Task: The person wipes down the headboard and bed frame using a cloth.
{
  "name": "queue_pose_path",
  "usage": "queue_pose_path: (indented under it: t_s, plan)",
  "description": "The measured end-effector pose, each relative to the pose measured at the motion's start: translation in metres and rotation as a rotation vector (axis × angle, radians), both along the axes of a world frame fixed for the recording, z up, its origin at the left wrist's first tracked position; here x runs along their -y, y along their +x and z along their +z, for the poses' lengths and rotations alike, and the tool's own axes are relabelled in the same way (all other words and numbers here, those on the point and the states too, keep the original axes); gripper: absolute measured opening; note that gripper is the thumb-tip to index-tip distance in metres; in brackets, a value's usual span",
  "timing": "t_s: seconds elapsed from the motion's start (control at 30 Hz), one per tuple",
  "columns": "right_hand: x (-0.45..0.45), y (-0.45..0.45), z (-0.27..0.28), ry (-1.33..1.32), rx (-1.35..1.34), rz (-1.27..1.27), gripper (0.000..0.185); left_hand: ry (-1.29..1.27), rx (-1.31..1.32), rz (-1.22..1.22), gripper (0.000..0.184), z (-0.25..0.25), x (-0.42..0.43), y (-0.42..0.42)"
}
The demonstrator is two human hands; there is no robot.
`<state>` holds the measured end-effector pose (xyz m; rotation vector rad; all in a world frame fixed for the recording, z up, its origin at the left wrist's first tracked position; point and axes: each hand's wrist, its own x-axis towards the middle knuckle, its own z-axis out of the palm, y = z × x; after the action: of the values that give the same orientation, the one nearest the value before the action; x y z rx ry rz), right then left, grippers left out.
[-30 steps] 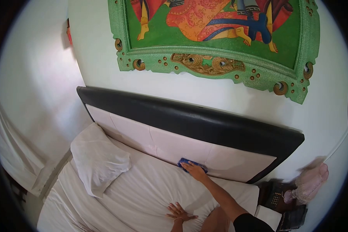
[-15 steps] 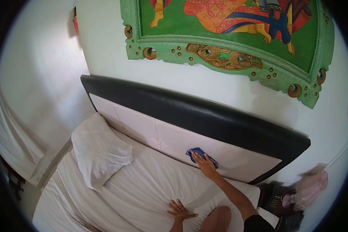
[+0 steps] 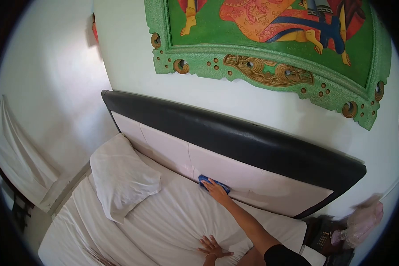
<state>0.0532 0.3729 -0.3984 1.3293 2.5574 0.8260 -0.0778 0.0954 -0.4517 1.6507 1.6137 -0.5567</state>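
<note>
My right hand [image 3: 216, 191] presses a blue cloth [image 3: 204, 180] against the lower part of the pale headboard panel [image 3: 266, 184]. Its fingers lie over the cloth, which sticks out past them on both sides. Lower down, my left hand [image 3: 211, 246] rests on the white bed sheet [image 3: 177, 226], fingers spread and holding nothing. Creases run through the sheet around that palm. A black padded border [image 3: 235, 133] frames the top of the headboard.
A white pillow [image 3: 122, 177] lies at the bed's left end. Above the headboard hangs a painting in a carved green frame [image 3: 270, 73]. To the right are a dark telephone [image 3: 322, 237] and a pink lacy item [image 3: 363, 221]. White fabric [image 3: 20, 150] hangs at far left.
My right hand has slid the blue cloth leftward along the headboard panel. My left hand stays planted on the sheet. The whole view has shifted slightly.
</note>
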Motion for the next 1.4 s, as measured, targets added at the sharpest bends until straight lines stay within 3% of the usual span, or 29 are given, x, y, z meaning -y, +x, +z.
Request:
queue_pose_path:
  t_s: [0.07,0.17,0.3,0.37,0.5,0.67,0.9,1.03,1.1,1.23,1.4]
  plan:
    - [0.010,0.009,-0.020,-0.133,0.016,-0.005,0.053,-0.003,0.009,0.000,0.163,-0.007,0.001,-0.001]
    - [0.026,0.035,-0.032,-0.020,-0.006,0.042,0.053,-0.005,0.007,-0.004,0.164,-0.010,0.000,0.000]
    - [0.050,0.051,0.006,-0.114,0.206,-0.009,0.056,-0.005,-0.005,0.001,0.163,0.001,0.001,0.000]
    - [0.051,0.055,0.015,0.153,0.167,-0.023,0.056,-0.007,-0.012,-0.002,0.163,0.001,0.000,0.000]
    - [0.035,0.029,0.063,0.264,-0.006,-0.120,0.064,-0.012,-0.008,0.004,0.163,0.004,0.001,0.000]
    - [-0.010,-0.011,0.066,0.311,-0.092,-0.077,0.060,0.009,-0.022,-0.013,0.164,0.001,0.002,-0.001]
    - [-0.022,-0.011,-0.014,0.063,0.070,0.052,0.053,0.017,0.011,0.014,0.163,-0.012,0.002,-0.001]
    - [0.016,0.020,-0.017,-0.182,0.151,0.007,0.053,0.017,0.017,0.016,0.163,-0.010,0.002,-0.001]
    - [0.026,0.041,-0.032,-0.015,0.124,0.057,0.055,-0.010,0.000,0.006,0.163,-0.009,0.000,0.000]
    - [0.047,0.065,-0.012,0.073,0.259,0.055,0.058,-0.019,-0.014,0.005,0.164,-0.002,-0.001,0.001]
    - [0.029,0.046,0.027,0.270,0.097,-0.029,0.061,0.006,-0.026,0.010,0.165,-0.004,0.001,0.002]
